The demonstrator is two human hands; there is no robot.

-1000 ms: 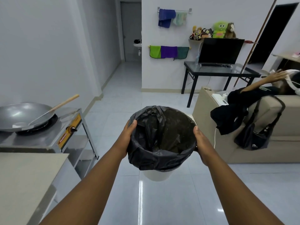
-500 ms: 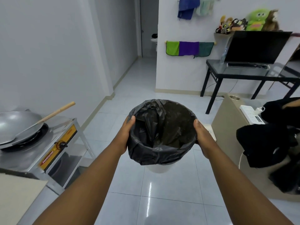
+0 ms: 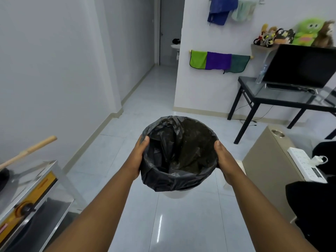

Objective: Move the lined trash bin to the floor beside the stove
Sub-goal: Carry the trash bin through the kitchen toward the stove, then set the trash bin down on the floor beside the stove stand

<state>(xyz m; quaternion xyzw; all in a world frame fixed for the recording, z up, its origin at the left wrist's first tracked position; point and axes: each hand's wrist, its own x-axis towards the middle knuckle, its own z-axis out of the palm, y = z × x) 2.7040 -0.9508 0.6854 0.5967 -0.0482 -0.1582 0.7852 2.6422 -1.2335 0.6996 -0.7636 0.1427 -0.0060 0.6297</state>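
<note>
A white trash bin point(image 3: 175, 194) lined with a black bag point(image 3: 179, 153) is held up in the air above the tiled floor, in the middle of the view. My left hand point(image 3: 139, 155) grips its left rim and my right hand point(image 3: 224, 160) grips its right rim, thumbs over the bag's edge. The steel stove stand point(image 3: 31, 182) is at the lower left, with a wooden wok handle point(image 3: 29, 150) sticking out above it. Most of the stove top is cut off by the frame.
Pale tiled floor point(image 3: 112, 151) lies between the stove and a white wall point(image 3: 54, 70) on the left. A beige sofa arm point(image 3: 269, 160) with a white power strip point(image 3: 307, 164) and dark clothes is at the right. A black desk point(image 3: 283, 100) with a monitor stands behind.
The view has moved forward and turned left. The stove has slid toward the lower left edge and the wok is out of frame. Both hands keep the same grip on the bin.
</note>
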